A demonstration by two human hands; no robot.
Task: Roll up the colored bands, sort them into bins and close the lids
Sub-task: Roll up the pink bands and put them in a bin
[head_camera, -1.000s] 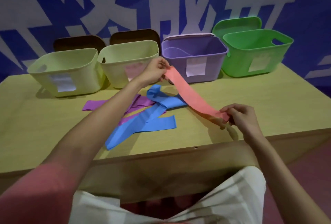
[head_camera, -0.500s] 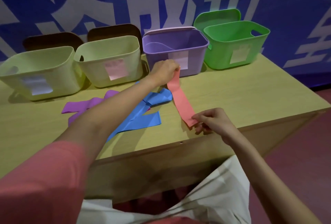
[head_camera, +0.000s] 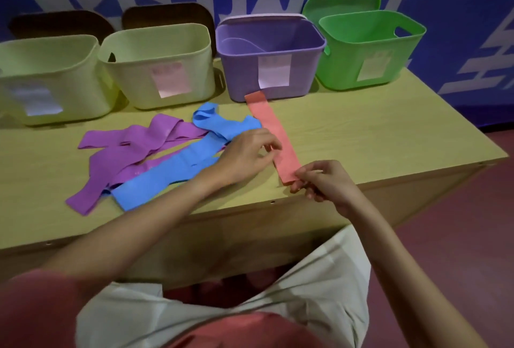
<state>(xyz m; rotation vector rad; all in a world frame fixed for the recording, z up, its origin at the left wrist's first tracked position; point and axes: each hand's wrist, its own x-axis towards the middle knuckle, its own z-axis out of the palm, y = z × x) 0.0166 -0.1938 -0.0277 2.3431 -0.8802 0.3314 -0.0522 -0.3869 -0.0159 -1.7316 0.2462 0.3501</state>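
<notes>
one salmon-pink band (head_camera: 274, 136) is laid flat on the table (head_camera: 375, 130), and the coming move is judged to turn on how its long axis runs: from its far end, just in front of the purple bin (head_camera: 269, 69), down and slightly rightward to its near end close to the table's front edge. the strip is thus pointed almost straight at the person, so a roll started at the near end would travel away from the body toward the bins.

the near end is held by the right hand (head_camera: 325, 180), whose fingers are curled with the fingertips pinched on the band's last corner. the left hand (head_camera: 247, 152) is placed just beside the band's left edge, about halfway along; its fingers are loosely bent, the fingertips are at or over the edge, and whether the band is actually pinched cannot be told. of the two, the right hand is the nearer to the end where rolling would begin.

left of the pink strip, a blue band (head_camera: 178, 166) and a purple band (head_camera: 133, 152) are left tangled and unrolled, the blue lying across the purple. four bins are lined up at the back with lids propped behind them: two pale yellow bins (head_camera: 155, 49), the purple one, and a green bin (head_camera: 370, 49). nothing has been rolled yet, so the task is judged to be at an early stage.
</notes>
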